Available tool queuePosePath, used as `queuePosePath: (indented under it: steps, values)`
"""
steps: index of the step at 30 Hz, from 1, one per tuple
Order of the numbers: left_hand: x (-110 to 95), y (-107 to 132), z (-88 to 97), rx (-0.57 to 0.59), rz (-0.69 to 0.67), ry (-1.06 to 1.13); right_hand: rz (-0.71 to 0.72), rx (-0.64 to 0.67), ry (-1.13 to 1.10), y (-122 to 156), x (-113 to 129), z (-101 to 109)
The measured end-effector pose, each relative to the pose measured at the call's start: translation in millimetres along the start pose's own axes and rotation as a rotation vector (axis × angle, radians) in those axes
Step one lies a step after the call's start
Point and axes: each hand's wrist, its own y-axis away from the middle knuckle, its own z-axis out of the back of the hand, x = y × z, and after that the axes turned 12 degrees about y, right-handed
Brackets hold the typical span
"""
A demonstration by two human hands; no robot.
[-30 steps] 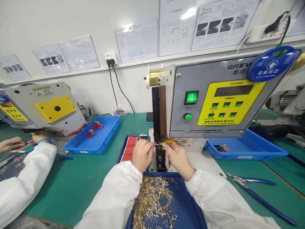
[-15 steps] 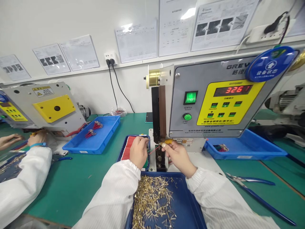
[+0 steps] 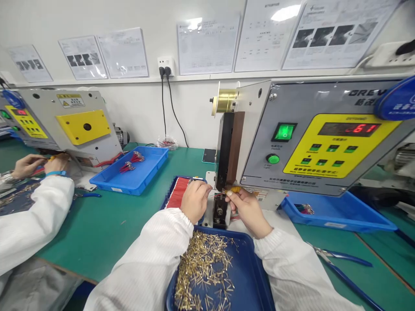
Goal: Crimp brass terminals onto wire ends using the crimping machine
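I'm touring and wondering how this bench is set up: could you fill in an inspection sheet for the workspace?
Surface: green tabletop bearing blue trays.
Job's things: thin wires by the machine; brass-coloured pieces in a dark blue tray.
Clutter: blue-handled cutters, lying at right.
Hands: left hand and right hand, fingertips near the wires; grips unclear.
Cables: two black cables from the wall socket.
Surroundings: papers on the wall; a co-worker's hands, left.

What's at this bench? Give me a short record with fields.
Left hand: curled beside thin wires; grip unclear
Right hand: pinching those wires, yellow finger cover
Machine: green switch lit, red digits
Front tray: dark blue, gold-coloured pins inside
Left tray: blue, red wire bundles
Tool: blue-handled pliers, right
Neighbour: co-worker's hands at another machine, left
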Motion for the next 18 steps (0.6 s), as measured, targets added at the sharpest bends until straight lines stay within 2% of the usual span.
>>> queuePosePath:
  steps: [13, 18]
  values:
    - [0.5, 0.7, -0.2, 0.011, -0.009, 0.017, -0.076, -0.047, -0.007, 1.5, 0.6, -3.9]
    - [-1.6, -1.0, 0.6, 0.023, 0.0, 0.018, -0.002, -0.004, -0.057, 0.6, 0.3, 0.5]
